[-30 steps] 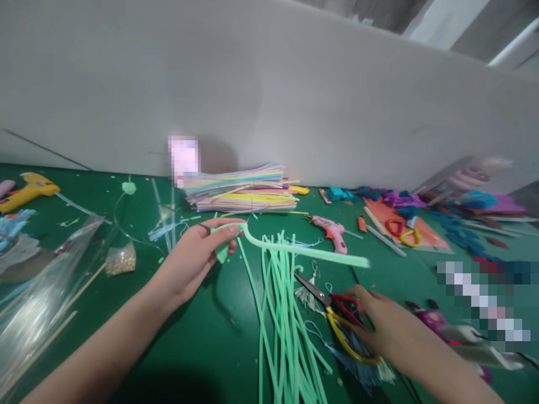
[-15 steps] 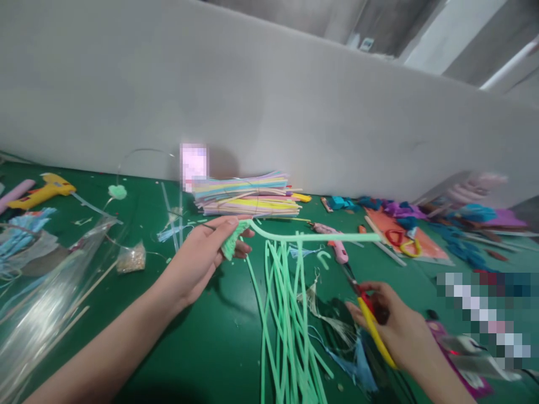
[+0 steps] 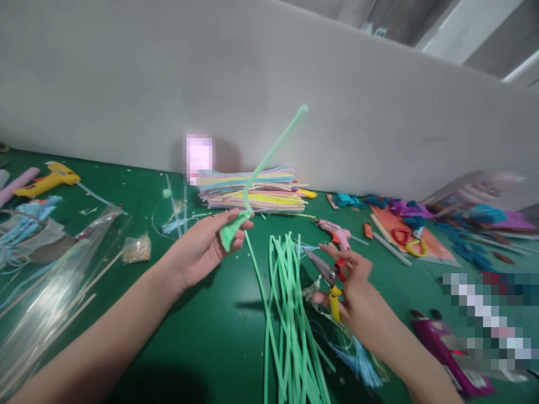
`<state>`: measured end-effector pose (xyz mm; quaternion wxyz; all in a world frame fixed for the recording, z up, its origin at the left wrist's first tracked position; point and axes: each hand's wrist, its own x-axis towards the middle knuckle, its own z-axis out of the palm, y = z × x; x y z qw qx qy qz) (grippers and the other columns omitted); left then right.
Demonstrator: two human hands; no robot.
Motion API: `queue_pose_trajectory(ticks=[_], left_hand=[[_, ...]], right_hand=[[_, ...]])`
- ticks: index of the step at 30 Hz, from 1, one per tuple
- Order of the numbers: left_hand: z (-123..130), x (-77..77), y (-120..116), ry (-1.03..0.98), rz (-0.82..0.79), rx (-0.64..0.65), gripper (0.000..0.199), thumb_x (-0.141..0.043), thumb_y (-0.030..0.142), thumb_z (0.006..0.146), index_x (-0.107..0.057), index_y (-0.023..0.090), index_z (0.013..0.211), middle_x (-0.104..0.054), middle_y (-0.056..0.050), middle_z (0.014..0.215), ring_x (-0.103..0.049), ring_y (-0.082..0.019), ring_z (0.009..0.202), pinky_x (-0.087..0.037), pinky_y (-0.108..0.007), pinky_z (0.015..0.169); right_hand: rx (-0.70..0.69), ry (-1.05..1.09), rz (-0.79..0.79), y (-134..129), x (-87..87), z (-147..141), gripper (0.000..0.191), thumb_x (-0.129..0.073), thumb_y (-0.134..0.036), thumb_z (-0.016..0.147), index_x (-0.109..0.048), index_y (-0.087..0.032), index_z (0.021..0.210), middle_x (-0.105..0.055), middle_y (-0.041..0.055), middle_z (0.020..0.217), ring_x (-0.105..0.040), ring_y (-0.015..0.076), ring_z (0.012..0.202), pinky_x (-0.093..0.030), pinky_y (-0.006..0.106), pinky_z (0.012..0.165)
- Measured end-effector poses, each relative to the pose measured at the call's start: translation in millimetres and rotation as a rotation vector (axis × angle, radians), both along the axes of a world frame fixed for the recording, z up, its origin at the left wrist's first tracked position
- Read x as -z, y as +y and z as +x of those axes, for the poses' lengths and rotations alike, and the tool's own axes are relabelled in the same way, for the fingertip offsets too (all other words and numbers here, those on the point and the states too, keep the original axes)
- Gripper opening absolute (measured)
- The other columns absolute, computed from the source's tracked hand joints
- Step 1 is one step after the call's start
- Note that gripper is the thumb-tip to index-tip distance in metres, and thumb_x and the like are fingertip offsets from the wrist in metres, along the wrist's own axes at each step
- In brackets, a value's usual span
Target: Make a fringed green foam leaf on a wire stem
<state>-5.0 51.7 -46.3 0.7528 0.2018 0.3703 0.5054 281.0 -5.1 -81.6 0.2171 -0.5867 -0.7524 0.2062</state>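
My left hand [image 3: 210, 241] is closed on a small light-green fuzzy piece [image 3: 232, 230], pinched between thumb and fingers. From its top a single green pipe cleaner [image 3: 275, 147] sticks up, bent near the base and slanting to the upper right. My right hand [image 3: 353, 280] holds scissors [image 3: 332, 279] with red and yellow handles, the blades pointing up and left. Below and between the hands, a loose bunch of green pipe cleaners [image 3: 290, 320] lies on the green table [image 3: 227, 348]. The scissors are apart from the piece in my left hand.
Behind lies a stack of pastel pipe cleaners [image 3: 256, 191] against a grey partition [image 3: 252, 84]. A pink glue gun [image 3: 334, 231] rests beyond the scissors, and a yellow glue gun [image 3: 54, 179] at far left. A small bag of beads [image 3: 137, 248] and blue tassels [image 3: 357, 362] lie nearby.
The pipe cleaner in my left hand has swung from level to slanting upward. My right hand has moved up and left, turning the scissors toward the left.
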Motion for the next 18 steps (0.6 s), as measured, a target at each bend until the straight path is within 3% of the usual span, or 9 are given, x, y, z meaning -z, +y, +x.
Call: queue_pose_trajectory(ticks=[2,4,6,7,9,12,15,18], left_hand=[[-1.1,-1.3,1.1,-0.022,-0.018,-0.007,0.015,-0.053,0.01,0.095,-0.066,0.006,0.087,-0.067,-0.006,0.071,-0.061,-0.006,0.047,-0.056,-0.013,0.044],[-2.9,-2.2,2.8,-0.041,-0.032,-0.014,0.016,-0.05,0.009,0.096,-0.065,0.006,0.091,-0.067,-0.006,0.07,-0.061,-0.006,0.046,-0.056,-0.013,0.044],[-5.3,-1.7,5.2,-0.055,-0.039,-0.033,0.015,-0.049,0.008,0.097,-0.063,0.007,0.092,-0.068,-0.006,0.071,-0.061,-0.006,0.046,-0.056,-0.013,0.044],[-6.5,-0.9,6.6,-0.059,-0.042,-0.044,0.015,-0.048,0.008,0.097,-0.062,0.007,0.092,-0.068,-0.006,0.072,-0.062,-0.006,0.046,-0.056,-0.013,0.044],[-8.6,1.7,9.1,-0.064,-0.048,-0.056,0.015,-0.048,0.009,0.097,-0.062,0.007,0.093,-0.068,-0.007,0.073,-0.062,-0.006,0.046,-0.056,-0.013,0.044],[-10.4,6.3,11.9,-0.065,-0.056,-0.06,0.014,-0.049,0.009,0.097,-0.062,0.007,0.095,-0.068,-0.007,0.073,-0.063,-0.007,0.046,-0.057,-0.013,0.044],[-10.5,10.1,13.4,-0.062,-0.058,-0.065,0.013,-0.05,0.009,0.097,-0.062,0.007,0.095,-0.07,-0.008,0.074,-0.063,-0.007,0.046,-0.058,-0.014,0.045],[-9.1,12.1,13.7,-0.054,-0.055,-0.059,0.013,-0.051,0.009,0.096,-0.063,0.006,0.093,-0.07,-0.007,0.072,-0.063,-0.008,0.046,-0.058,-0.014,0.045]], right_hand=[[-0.022,0.01,-0.045,7.6,-8.7,-15.1,0.054,-0.061,-0.035,0.085,-0.031,-0.019,0.127,-0.06,0.0206,0.127,-0.072,0.0198,0.079,-0.054,0.031,0.07],[0.02,0.04,-0.049,20.0,-11.6,-29.5,0.056,-0.073,-0.046,0.074,-0.044,-0.02,0.114,-0.07,0.0096,0.097,-0.068,0.0204,0.071,-0.051,0.029,0.062],[0.122,0.063,0.007,33.5,-7.3,-42.2,0.05,-0.074,-0.055,0.07,-0.056,-0.02,0.101,-0.062,-0.0012,0.064,-0.057,0.0175,0.054,-0.044,0.028,0.053],[0.157,0.088,0.058,39.3,-3.2,-47.8,0.047,-0.071,-0.057,0.073,-0.06,-0.02,0.099,-0.058,-0.0025,0.06,-0.053,0.0164,0.053,-0.042,0.028,0.054],[0.179,0.209,0.085,47.4,6.1,-57.3,0.043,-0.067,-0.057,0.079,-0.065,-0.02,0.099,-0.056,-0.0023,0.06,-0.051,0.0155,0.053,-0.042,0.028,0.054],[0.081,0.549,-0.032,50.3,17.2,-66.5,0.044,-0.063,-0.06,0.082,-0.06,-0.022,0.105,-0.058,-0.0005,0.071,-0.06,0.0177,0.065,-0.048,0.028,0.059],[-0.097,0.854,-0.158,47.8,22.7,-69.5,0.057,-0.056,-0.071,0.081,-0.049,-0.026,0.116,-0.056,0.0015,0.084,-0.066,0.0226,0.088,-0.054,0.034,0.077],[-0.224,0.97,-0.226,46.2,24.5,-68.5,0.077,-0.037,-0.088,0.075,-0.046,-0.028,0.122,-0.056,0.0044,0.089,-0.065,0.0263,0.099,-0.054,0.038,0.083]])
